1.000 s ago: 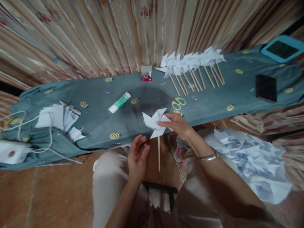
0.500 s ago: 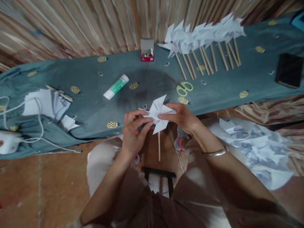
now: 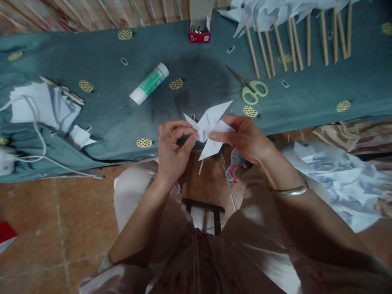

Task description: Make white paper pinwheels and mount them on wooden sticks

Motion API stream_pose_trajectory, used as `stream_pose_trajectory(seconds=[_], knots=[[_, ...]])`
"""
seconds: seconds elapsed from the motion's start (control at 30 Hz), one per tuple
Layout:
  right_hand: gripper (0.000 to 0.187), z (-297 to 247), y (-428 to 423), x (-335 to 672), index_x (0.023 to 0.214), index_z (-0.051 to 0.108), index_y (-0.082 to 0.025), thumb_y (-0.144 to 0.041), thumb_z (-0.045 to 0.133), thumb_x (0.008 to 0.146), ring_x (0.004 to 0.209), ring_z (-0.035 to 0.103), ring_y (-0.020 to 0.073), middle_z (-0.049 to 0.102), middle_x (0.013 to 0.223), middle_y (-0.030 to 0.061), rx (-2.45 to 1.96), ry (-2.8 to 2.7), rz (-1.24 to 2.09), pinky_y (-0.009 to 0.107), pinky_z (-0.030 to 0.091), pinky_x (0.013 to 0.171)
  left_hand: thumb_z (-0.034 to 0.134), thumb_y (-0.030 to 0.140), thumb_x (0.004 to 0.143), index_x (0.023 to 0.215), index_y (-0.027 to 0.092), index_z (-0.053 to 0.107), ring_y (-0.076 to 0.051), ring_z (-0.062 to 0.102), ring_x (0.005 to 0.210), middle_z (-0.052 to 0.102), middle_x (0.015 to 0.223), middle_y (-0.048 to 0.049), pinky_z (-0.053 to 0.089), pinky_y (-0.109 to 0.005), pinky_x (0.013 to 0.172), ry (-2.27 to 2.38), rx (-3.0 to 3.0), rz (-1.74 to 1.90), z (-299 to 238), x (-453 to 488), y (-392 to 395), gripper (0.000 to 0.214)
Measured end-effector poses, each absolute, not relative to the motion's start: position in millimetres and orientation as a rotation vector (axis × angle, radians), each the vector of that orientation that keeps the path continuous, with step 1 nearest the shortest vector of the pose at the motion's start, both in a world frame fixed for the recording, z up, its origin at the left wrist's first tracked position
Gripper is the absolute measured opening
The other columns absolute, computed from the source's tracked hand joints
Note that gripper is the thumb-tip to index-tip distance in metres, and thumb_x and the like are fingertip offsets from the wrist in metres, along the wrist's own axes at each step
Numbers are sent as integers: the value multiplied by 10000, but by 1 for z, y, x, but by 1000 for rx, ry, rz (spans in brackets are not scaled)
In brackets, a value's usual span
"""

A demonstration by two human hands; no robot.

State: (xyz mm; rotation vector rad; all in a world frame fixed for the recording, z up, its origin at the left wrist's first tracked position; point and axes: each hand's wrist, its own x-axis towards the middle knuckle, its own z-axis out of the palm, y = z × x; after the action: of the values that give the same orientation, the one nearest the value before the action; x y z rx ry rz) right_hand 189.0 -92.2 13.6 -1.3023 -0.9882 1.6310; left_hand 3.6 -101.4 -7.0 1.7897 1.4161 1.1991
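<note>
A white paper pinwheel [image 3: 211, 118] is held between my two hands, over my lap at the near edge of the cloth-covered table. My left hand [image 3: 175, 149] pinches its left side near the centre with thumb and fingers. On the right, my right hand [image 3: 245, 136] grips a blade, thumb on top and fingers behind. The lower end of a thin wooden stick [image 3: 201, 167] shows below the paper; its upper part is hidden. Beyond the hands lie scissors [image 3: 249, 87] with green handles and a green-and-white glue stick [image 3: 149, 83].
Finished pinwheels [image 3: 275, 14] on sticks lie in a row at the back right. A small red box [image 3: 199, 36] holds metal pins or tacks. Paper sheets [image 3: 35, 106] and a white cable [image 3: 44, 139] are at left. A clear bag of paper pieces [image 3: 339, 179] stands on the right.
The view has shifted down and closer to the table. The pinwheel has turned and tilted in my hands, so less of its stick shows. Both hands keep their grip.
</note>
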Motion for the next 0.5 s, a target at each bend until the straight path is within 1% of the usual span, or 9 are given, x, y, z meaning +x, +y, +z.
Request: stream_pose_trajectory(seconds=[0.2,0.33,0.4,0.5], knots=[[295,12,-93,190,682,692,-223,-363,923,563,654,612,145,695,711,-12,-1301,-1052,1614,286,508,591,755,183,820,773,266,723,-205,599,970,687,928,-6,437,-386,915,1425,1744,1204,-9,6,-101,101],[323,13,-93,189,678,697,-218,-371,935,523,644,597,139,689,699,-21,-1312,-1046,1611,277,504,585,756,241,831,783,269,727,-219,593,988,677,925,-18,436,-413,938,1416,1731,1186,-8,8,-101,62],[333,14,-93,189,666,694,-219,-380,939,509,635,587,135,685,691,-26,-1318,-1058,1605,277,504,587,759,233,823,774,267,726,-223,592,996,680,931,-16,438,-425,944,1418,1737,1169,-8,9,-101,68],[319,13,-93,191,665,693,-231,-391,933,528,642,590,144,696,705,-21,-1316,-1119,1592,289,515,587,778,193,790,753,267,724,-224,591,996,685,924,-7,434,-434,953,1420,1755,1145,-6,11,-101,99]])
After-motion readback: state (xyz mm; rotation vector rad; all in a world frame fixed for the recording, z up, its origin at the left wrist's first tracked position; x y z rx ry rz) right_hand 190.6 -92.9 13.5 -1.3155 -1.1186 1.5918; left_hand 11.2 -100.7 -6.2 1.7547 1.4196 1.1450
